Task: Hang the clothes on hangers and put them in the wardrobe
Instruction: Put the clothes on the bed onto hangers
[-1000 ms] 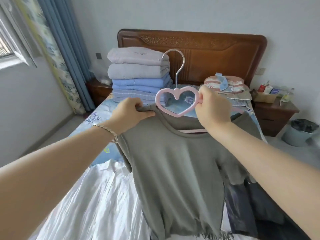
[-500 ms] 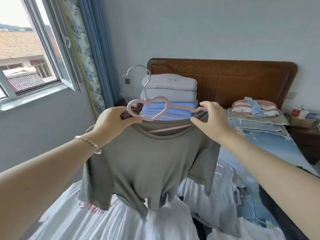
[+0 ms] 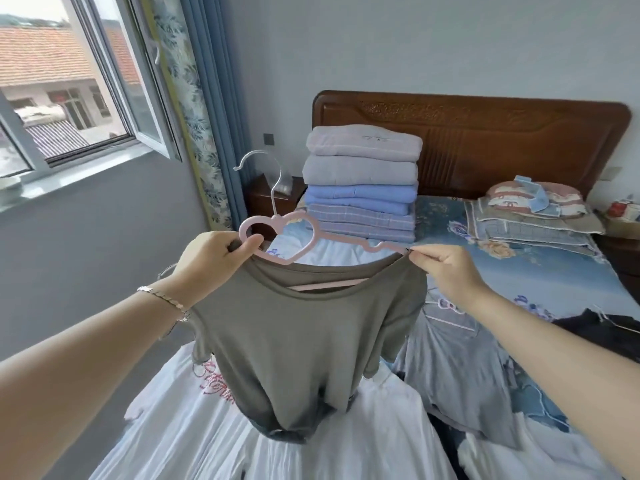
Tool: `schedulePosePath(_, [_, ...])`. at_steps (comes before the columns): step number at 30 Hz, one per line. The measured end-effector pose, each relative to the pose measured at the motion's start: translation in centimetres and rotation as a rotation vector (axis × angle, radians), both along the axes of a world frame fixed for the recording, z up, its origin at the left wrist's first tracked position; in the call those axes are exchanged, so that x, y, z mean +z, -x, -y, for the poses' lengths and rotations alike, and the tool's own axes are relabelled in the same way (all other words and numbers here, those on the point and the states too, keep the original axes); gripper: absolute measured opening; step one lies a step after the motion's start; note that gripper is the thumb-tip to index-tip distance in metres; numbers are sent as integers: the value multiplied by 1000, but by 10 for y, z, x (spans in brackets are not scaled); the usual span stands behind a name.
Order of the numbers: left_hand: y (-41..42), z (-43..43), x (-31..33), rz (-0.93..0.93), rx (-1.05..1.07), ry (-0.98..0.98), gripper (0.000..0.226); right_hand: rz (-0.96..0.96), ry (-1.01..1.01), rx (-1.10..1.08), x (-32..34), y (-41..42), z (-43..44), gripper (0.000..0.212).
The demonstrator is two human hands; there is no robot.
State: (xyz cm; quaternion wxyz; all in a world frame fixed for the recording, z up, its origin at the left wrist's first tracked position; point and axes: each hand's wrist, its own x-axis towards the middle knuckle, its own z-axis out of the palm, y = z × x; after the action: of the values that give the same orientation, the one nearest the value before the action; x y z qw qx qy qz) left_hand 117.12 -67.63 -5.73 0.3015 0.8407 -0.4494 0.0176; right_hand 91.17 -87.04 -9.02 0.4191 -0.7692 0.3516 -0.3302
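While the left hand point(image 3: 211, 261) grips the pink heart-shaped plastic hanger point(image 3: 277, 237) and the right hand point(image 3: 446, 268) pinches the olive-grey T-shirt point(image 3: 304, 341) above the bed point(image 3: 519, 271), it looks half-fitted, the wardrobe trip pending.

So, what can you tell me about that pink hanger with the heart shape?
The pink hanger looks like plastic, with a heart-shaped loop at its centre, a silver metal hook on top and one notched arm showing. It is held tilted in the air above the bed. The left hand grips the heart's side. The right hand pinches the grey T-shirt at the end of the bare arm. Its lower bar shows through the neckline.
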Motion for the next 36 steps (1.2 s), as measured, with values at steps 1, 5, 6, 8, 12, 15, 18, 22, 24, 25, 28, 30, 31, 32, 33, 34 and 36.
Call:
schedulePosePath(1, [4, -5, 1, 3, 6, -2, 57, 22, -37, 7, 2, 2, -3, 16])
schedulePosePath(5, [30, -20, 6, 40, 8, -16, 56, 61, 49, 5, 17, 5, -21, 15])
schedulePosePath(6, [38, -23, 7, 52, 9, -19, 56, 67, 138, 22, 23, 4, -29, 15])
schedulePosePath(8, [54, -28, 9, 66, 9, -8, 55, 40, 361, 137, 36, -1, -48, 17])
schedulePosePath(12, [80, -43, 10, 4, 40, 108, 55, -328, 500, 387, 57, 3, -78, 52])
schedulePosePath(15, [92, -62, 7, -35, 62, 182, 53, -530, 496, 413, 67, 15, -88, 56])
schedulePosePath(18, [106, -76, 7, -3, 46, 188, 50, -458, 483, 550, 74, 15, -103, 16])
schedulePosePath(22, [122, -87, 15, 103, 34, 173, 44, -299, 366, 582, 87, 5, -125, 31])
schedulePosePath(24, [124, -93, 26, 187, 22, 195, 40, -223, 317, 583, 98, 2, -134, 30])
schedulePosePath(25, [123, -96, 33, 219, 15, 223, 37, -192, 287, 592, 104, 1, -137, 28])
schedulePosePath(28, [113, -108, 56, 325, 24, 290, 30, -138, 224, 586, 121, -4, -145, 29])
schedulePosePath(30, [100, -114, 64, 410, 73, 347, 28, -95, 254, 519, 130, -8, -146, 34])
schedulePosePath(31, [92, -117, 64, 418, 103, 377, 27, -85, 282, 477, 133, -11, -146, 36])
schedulePosePath(32, [83, -119, 60, 387, 120, 384, 26, -94, 306, 450, 133, -15, -144, 37])
schedulePosePath(33, [75, -120, 54, 333, 116, 365, 25, -122, 322, 437, 130, -19, -143, 38])
schedulePosePath(34, [67, -121, 43, 276, 101, 320, 26, -162, 334, 427, 123, -25, -141, 39])
schedulePosePath(36, [52, -123, 16, 229, 77, 241, 34, -220, 357, 379, 101, -41, -135, 41])
